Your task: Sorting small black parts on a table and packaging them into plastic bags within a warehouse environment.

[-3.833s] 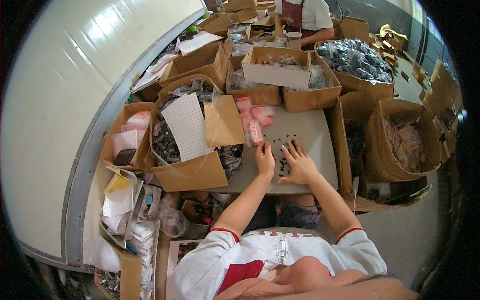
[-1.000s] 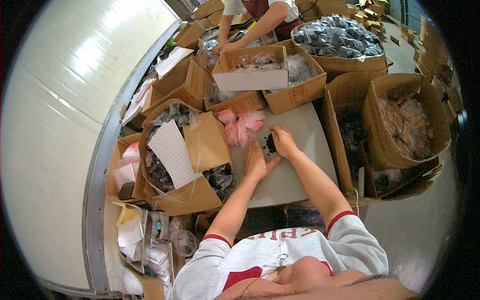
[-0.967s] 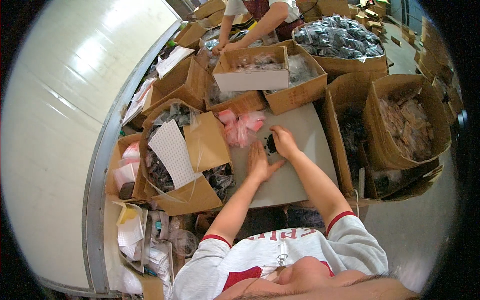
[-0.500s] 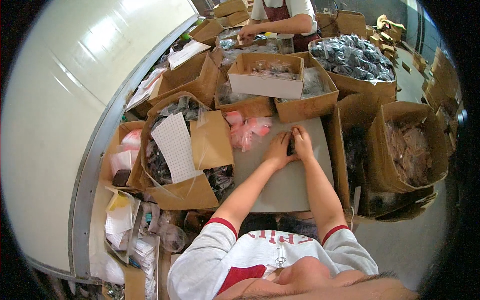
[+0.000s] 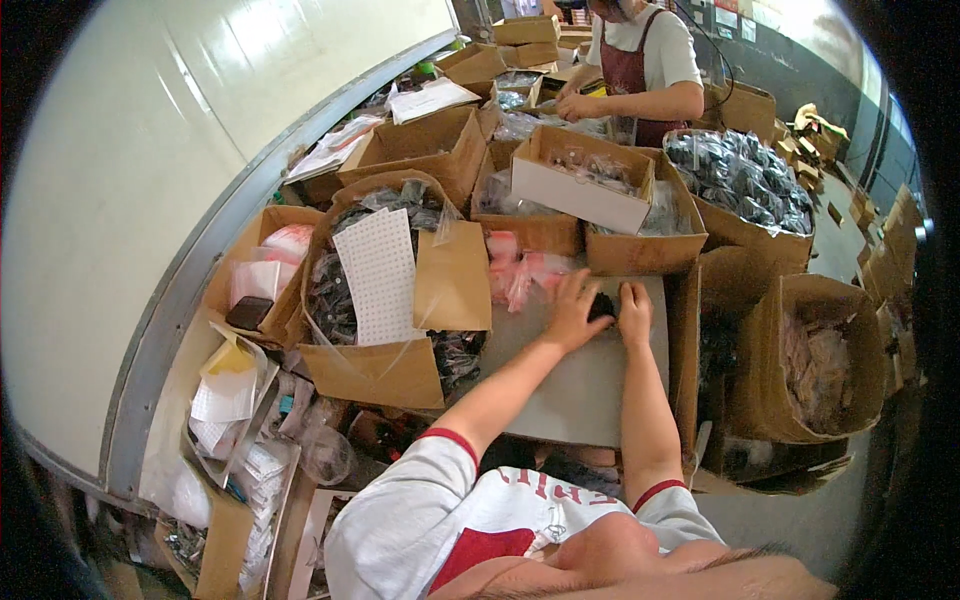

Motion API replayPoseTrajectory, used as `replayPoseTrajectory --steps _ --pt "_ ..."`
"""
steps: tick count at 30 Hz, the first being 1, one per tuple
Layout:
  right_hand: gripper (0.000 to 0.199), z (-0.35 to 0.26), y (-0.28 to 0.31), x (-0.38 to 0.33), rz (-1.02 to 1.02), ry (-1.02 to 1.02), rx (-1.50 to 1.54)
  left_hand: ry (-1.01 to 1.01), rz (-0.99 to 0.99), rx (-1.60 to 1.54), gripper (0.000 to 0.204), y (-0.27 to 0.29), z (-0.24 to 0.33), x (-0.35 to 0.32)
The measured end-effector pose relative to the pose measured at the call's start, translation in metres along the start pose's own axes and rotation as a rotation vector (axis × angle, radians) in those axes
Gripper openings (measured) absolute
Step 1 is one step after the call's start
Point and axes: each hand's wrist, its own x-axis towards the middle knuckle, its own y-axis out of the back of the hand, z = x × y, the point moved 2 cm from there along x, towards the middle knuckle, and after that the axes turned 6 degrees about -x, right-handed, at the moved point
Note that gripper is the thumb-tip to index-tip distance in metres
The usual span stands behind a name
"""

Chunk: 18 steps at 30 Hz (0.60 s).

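A small black object [image 5: 602, 306] sits on the grey tabletop [image 5: 550, 390] between my hands; its kind is too small to make out. My left hand [image 5: 574, 314] is open beside it, fingers spread and thumb reaching to its near side. On its other side is my right hand [image 5: 635, 314], its fingers curled together and pointing down; what they hold, if anything, is hidden. Pink-and-clear plastic bags [image 5: 518, 272] lie just beyond my left hand.
To the left, an open carton [image 5: 375, 375] holds black bagged items, with a white dotted sheet [image 5: 378, 280] on top. A white-sided box [image 5: 580, 190] rests on cartons ahead. Tall cartons [image 5: 760, 370] stand right. Across the table, a person in an apron [image 5: 640, 75] works.
My hands have moved apart, uncovering the black object between them. The left hand's fingers have spread. The view has shifted, showing more of the person across the table.
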Motion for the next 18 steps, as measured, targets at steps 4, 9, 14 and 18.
replayPoseTrajectory --steps 4,9,14,18 --pt "0.034 -0.01 0.007 -0.004 0.008 -0.019 -0.019 0.247 0.439 0.34 0.047 0.052 0.002 -0.008" --pt "0.028 -0.033 0.009 -0.009 -0.013 0.029 -0.047 0.268 0.374 0.327 0.034 0.04 -0.056 -0.018" --pt "0.019 -0.06 0.014 -0.031 0.062 0.402 -0.037 0.184 0.362 0.256 0.027 0.059 -0.022 -0.031" --pt "0.037 -0.071 -0.004 -0.048 -0.229 0.446 0.141 0.058 0.53 0.069 0.028 0.086 0.03 -0.052"
